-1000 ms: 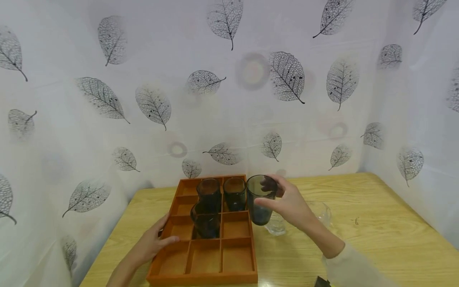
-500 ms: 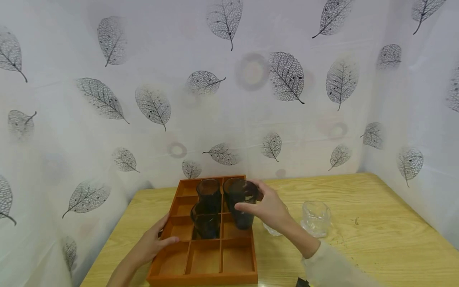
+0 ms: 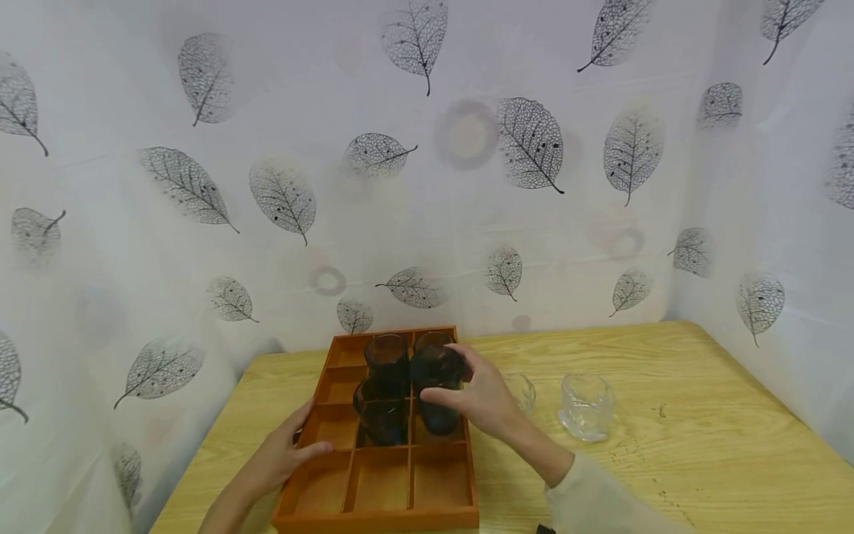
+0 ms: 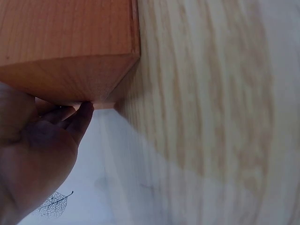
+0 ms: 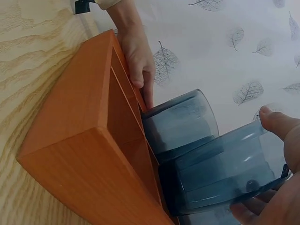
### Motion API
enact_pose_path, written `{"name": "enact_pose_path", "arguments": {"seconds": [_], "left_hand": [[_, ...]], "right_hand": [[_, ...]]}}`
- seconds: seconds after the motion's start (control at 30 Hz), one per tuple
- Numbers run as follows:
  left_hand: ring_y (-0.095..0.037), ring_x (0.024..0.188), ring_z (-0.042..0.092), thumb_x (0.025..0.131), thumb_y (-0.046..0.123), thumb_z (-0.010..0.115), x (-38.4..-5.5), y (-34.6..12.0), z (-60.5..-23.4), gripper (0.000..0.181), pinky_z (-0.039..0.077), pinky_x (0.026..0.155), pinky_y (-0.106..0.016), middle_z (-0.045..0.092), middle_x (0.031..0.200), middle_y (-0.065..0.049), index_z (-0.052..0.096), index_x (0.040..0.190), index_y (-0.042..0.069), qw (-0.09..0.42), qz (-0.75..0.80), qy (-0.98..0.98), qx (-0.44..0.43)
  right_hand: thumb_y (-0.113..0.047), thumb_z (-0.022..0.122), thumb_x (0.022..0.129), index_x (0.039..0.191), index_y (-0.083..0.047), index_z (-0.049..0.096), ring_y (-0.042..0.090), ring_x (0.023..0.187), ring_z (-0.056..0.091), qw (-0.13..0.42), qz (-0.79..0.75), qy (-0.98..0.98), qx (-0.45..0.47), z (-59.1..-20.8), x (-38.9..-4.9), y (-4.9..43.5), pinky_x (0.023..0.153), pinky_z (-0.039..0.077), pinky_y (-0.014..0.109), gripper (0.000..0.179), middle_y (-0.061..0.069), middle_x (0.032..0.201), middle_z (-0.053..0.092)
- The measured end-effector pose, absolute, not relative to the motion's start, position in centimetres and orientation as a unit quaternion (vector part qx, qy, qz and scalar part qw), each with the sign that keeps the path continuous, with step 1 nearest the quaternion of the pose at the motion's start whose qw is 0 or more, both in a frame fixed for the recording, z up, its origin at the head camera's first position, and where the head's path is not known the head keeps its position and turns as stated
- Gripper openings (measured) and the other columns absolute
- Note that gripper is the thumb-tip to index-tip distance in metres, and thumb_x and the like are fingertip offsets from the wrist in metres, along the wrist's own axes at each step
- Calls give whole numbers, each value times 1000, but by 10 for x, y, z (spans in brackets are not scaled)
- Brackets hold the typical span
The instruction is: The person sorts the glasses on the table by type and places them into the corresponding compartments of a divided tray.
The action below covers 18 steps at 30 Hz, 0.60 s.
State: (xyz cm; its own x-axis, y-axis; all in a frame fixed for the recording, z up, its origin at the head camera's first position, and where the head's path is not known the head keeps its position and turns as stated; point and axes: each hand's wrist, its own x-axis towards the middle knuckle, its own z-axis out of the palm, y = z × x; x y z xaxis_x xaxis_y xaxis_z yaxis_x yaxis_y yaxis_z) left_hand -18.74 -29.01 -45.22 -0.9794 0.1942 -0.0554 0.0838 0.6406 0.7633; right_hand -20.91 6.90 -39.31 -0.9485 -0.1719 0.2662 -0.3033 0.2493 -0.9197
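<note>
My right hand [image 3: 487, 397] grips a dark grey glass tumbler [image 5: 225, 164] between thumb and fingers. In the head view its base overlaps a right-column compartment of the orange-brown wooden divided tray [image 3: 376, 512], second row from the front. Right behind it stands another dark tumbler [image 3: 430, 341], largely covered by the held one. Two more dark tumblers, one farther back [image 3: 387, 350] and one nearer [image 3: 382, 415], stand in the middle column. My left hand [image 3: 280, 449] holds the tray's left side, thumb over the rim; its fingers [image 4: 82, 119] press the outer wall in the left wrist view.
On the table [image 3: 707, 430] to the right of the tray stand two clear glasses, one [image 3: 587, 408] in full view and the other [image 3: 522, 391] partly behind my right hand. A white curtain [image 3: 440, 215] with leaf prints hangs along the back and sides.
My right hand has carried the dark tumbler left and down, from beside the tray to over a right-column compartment. The left hand has stayed on the tray's side.
</note>
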Motion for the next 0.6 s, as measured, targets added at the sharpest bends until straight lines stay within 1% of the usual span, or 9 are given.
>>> {"name": "enact_pose_path", "arguments": {"seconds": [0.1, 0.2, 0.37, 0.5, 0.6], "left_hand": [[-48, 144, 37, 95, 30, 77, -187, -290, -452, 96, 37, 113, -61, 26, 163, -30, 18, 162, -7, 66, 414, 905, 78], [-48, 145, 36, 95, 31, 77, -187, -290, -452, 96, 37, 114, -61, 26, 164, -30, 18, 162, -7, 67, 410, 907, 77], [-48, 145, 35, 95, 32, 76, -188, -290, -453, 97, 37, 114, -61, 25, 164, -29, 18, 162, -6, 69, 405, 908, 75], [-49, 143, 38, 95, 31, 77, -188, -290, -453, 96, 40, 112, -60, 26, 163, -30, 18, 162, -6, 67, 410, 906, 78], [-48, 142, 41, 95, 29, 78, -189, -290, -453, 96, 42, 111, -59, 27, 163, -31, 18, 162, -6, 67, 416, 904, 77]], "right_hand": [[-28, 94, 76, 140, -7, 61, 20, 108, 66, 53, 598, -785, 156, -395, -208, 68, 94, 54, 42, 75, 6, 122, 71], [-27, 95, 76, 140, -6, 61, 20, 108, 66, 58, 595, -786, 156, -397, -208, 68, 94, 54, 44, 75, 7, 122, 71], [-29, 95, 75, 139, -9, 61, 19, 106, 66, 66, 580, -798, 146, -401, -209, 68, 94, 54, 45, 76, 5, 119, 72], [-29, 95, 74, 137, -10, 62, 20, 102, 66, 68, 577, -800, 146, -404, -207, 68, 90, 56, 44, 74, 3, 116, 72], [-29, 96, 74, 137, -8, 62, 20, 101, 66, 70, 573, -804, 146, -407, -206, 68, 87, 57, 43, 74, 5, 117, 71]]}}
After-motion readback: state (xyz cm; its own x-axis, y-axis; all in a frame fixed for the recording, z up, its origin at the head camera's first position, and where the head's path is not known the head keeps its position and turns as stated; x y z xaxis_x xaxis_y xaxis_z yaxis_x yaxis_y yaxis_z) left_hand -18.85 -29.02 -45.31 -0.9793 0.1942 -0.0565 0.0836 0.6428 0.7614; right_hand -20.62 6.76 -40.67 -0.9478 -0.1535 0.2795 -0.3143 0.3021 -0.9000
